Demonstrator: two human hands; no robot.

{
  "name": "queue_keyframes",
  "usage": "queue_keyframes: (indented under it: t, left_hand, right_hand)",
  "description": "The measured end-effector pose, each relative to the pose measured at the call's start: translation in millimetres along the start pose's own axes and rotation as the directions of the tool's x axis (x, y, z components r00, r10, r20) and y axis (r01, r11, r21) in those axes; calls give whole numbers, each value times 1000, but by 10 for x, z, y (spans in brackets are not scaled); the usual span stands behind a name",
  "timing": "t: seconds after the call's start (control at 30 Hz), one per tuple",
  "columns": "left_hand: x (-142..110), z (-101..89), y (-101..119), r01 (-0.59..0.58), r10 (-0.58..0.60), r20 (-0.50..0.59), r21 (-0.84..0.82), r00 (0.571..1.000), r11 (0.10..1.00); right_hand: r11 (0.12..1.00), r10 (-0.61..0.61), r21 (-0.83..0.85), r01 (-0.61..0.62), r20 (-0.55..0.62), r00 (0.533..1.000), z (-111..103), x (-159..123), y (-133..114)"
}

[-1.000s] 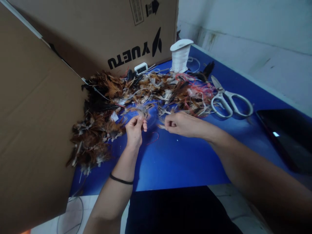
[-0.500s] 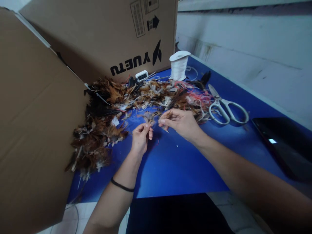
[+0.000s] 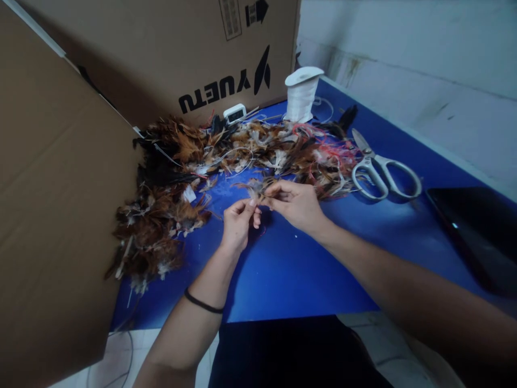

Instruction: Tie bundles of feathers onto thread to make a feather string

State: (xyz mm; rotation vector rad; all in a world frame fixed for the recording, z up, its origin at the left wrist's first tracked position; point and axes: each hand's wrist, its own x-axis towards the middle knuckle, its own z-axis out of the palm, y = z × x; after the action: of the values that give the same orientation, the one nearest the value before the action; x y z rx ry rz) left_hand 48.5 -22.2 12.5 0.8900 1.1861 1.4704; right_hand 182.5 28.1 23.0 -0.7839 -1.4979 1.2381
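Observation:
My left hand (image 3: 238, 223) and my right hand (image 3: 297, 203) meet over the blue table (image 3: 299, 269), fingertips pinched together on a small bunch of brown feathers (image 3: 255, 188). Both hands are closed on that bunch. A black band circles my left wrist. Just beyond the hands a large heap of brown, black and white feathers (image 3: 194, 178) spreads across the table, mixed with red and pink threads (image 3: 335, 153).
White-handled scissors (image 3: 379, 170) lie to the right of the heap. A white spool (image 3: 301, 94) stands at the back, a small white device (image 3: 234, 113) beside it. Cardboard boxes (image 3: 60, 188) wall the left and back. A dark tablet (image 3: 476, 226) lies at the right edge.
My right hand moved left from about a hand's width away to touch my left hand, bringing its feathers to the bunch. The left hand stayed almost in place.

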Motion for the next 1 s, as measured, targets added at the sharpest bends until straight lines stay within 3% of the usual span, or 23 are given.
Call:
queue_keyframes:
  t: [0.27,0.57,0.73,0.9,1.0]
  left_hand:
    - [7,-2,-27,-6,6,1,0,1000,1000]
    - [25,-22,-49,-103,103,7,93,995,990]
    - [90,-100,1,-220,231,-100,112,968,969]
    - [179,-225,77,-292,299,-225,65,927,954]
    - [212,-266,108,-272,262,-271,2,926,962]
  right_hand:
    - [988,-62,-143,56,-32,998,20,-19,67]
    - [988,-86,-130,86,4,996,15,-14,42]
    - [989,-51,-138,52,13,999,-12,-11,-42]
    - [918,-80,-376,123,127,989,-118,18,-71]
    - [850,-94,-512,128,93,991,-231,65,-81]
